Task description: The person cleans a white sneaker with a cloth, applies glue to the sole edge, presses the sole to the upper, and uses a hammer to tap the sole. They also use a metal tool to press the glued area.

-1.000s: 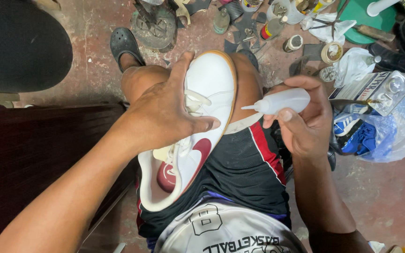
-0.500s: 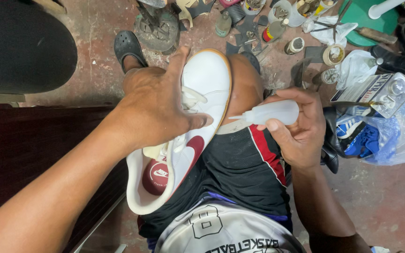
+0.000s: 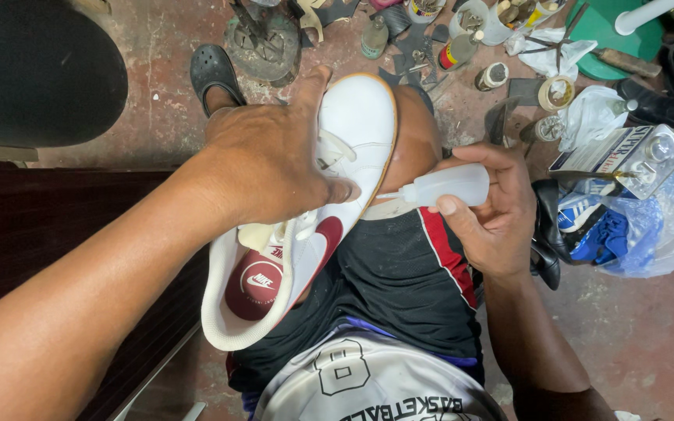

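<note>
I observe my left hand [image 3: 271, 160] clamped over the upper of a white leather low-top sneaker with a dark red side mark and red insole [image 3: 306, 234], which lies across my lap on the black shorts [image 3: 399, 288], toe pointing away over the knee. My right hand [image 3: 493, 214] is closed around a small translucent plastic squeeze bottle [image 3: 446, 187]; its nozzle tip meets the sneaker's right sole edge near the forefoot. The two hands are apart, the sneaker between them. Open room is tight: to the right, a clear plastic bag of blue items [image 3: 641, 226] lies near my right wrist; ahead, the concrete floor [image 3: 165, 70] is crowded with small jars, scraps and tools; a dark wooden bench [image 3: 33, 234] borders my left forearm
</note>
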